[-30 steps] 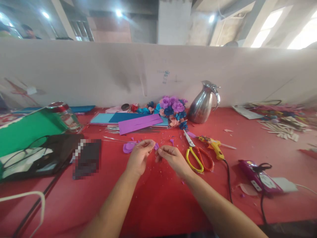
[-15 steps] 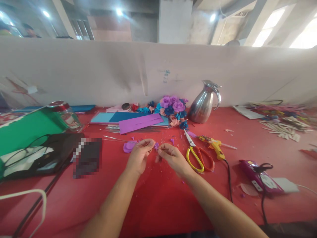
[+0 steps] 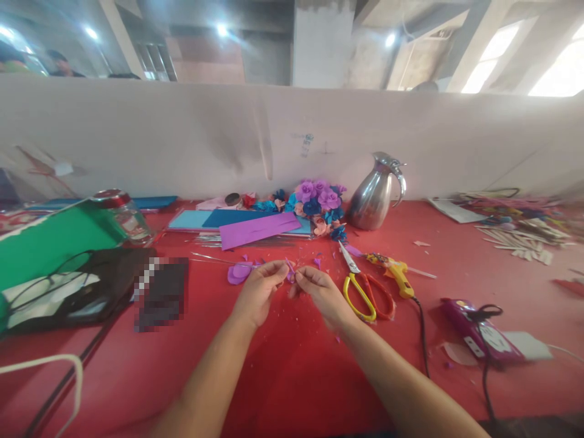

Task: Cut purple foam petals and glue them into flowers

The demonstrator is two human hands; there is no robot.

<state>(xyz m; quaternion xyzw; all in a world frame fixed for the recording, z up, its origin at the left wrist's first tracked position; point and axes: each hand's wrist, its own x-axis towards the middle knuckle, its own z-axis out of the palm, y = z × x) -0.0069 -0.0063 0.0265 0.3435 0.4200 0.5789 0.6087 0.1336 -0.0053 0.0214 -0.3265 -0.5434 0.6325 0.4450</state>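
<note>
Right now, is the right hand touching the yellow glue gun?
Apart. The head view shows the scissors and red tabletop between the right hand and the glue gun.

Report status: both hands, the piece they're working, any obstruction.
Left hand, right hand: pinched close together on small purple paper-like piece. Piece partly hidden. Possible obstacle: silver-bladed, yellow-and-red-handled scissors, beside right hand, not touching.

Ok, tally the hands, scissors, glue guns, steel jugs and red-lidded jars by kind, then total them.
Left hand and right hand: 2
Scissors: 1 pair
Glue gun: 1
Steel jug: 1
Red-lidded jar: 1
Total: 6
</note>
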